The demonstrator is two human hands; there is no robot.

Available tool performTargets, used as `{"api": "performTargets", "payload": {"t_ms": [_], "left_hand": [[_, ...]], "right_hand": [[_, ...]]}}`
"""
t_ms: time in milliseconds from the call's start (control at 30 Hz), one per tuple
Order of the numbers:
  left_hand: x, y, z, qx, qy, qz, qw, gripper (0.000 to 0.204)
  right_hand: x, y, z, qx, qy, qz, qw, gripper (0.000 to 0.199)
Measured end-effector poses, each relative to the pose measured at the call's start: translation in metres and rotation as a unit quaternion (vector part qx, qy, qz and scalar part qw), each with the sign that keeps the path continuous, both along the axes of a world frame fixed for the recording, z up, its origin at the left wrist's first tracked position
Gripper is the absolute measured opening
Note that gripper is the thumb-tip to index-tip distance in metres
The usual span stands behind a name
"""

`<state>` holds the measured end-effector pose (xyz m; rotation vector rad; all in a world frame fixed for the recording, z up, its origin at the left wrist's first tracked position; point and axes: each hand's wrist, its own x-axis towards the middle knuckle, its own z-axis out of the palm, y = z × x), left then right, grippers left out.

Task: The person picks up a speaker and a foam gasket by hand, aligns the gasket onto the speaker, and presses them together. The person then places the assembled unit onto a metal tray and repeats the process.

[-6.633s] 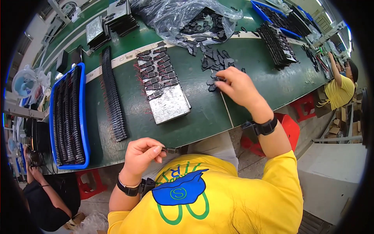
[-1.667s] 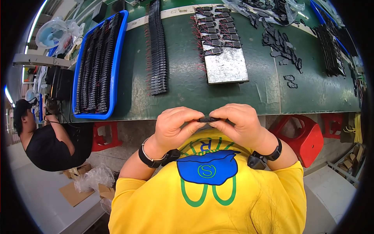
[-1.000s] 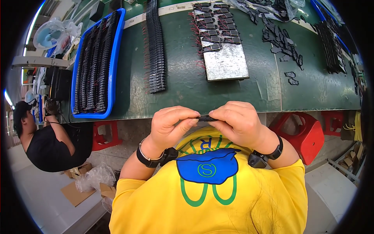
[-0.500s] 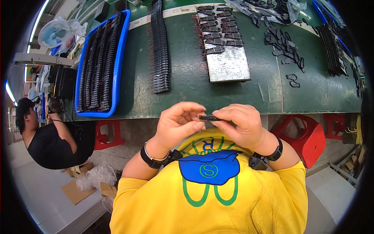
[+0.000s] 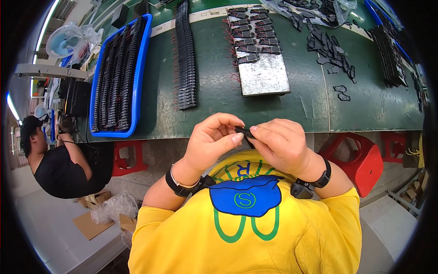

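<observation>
Just off the table's near edge, my left hand (image 5: 213,142) and my right hand (image 5: 284,144) meet at their fingertips. Between them is a small black plastic part (image 5: 245,132), tilted and mostly covered by fingers. The right thumb and forefinger pinch one end; the left thumb and forefinger close on the other. Beyond my hands lies a silver metal plate (image 5: 264,78), its far portion bearing two columns of black parts (image 5: 246,42) with thin red wires. Left of that runs a long, tight row of similar black parts (image 5: 186,68).
A blue tray (image 5: 114,134) packed with rows of black parts stands at the left. To the right are loose black frames (image 5: 326,48), a clear bag (image 5: 344,7) and a black stack (image 5: 387,59). A red stool (image 5: 365,169) stands below; a co-worker (image 5: 64,166) sits left.
The black part has turned from nearly level to tilted, with its left end raised. My left fingertips have moved slightly up and right onto it.
</observation>
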<state>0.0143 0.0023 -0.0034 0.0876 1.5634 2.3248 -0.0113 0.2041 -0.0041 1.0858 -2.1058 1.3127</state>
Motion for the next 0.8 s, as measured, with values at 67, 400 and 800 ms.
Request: {"api": "performTargets", "payload": {"t_ms": [67, 400, 800], "left_hand": [[-0.002, 0.002, 0.001, 0.007, -0.007, -0.002, 1.000, 0.026], [-0.008, 0.014, 0.002, 0.074, -0.050, 0.018, 0.996, 0.026], [-0.009, 0.015, 0.002, 0.101, -0.066, 0.008, 0.993, 0.028]], "right_hand": [[-0.001, 0.001, 0.003, 0.035, 0.039, -0.018, 0.998, 0.026], [-0.005, 0.001, 0.000, 0.067, 0.120, -0.057, 0.989, 0.024], [-0.004, 0.000, 0.000, 0.000, 0.027, -0.048, 0.998, 0.023]]}}
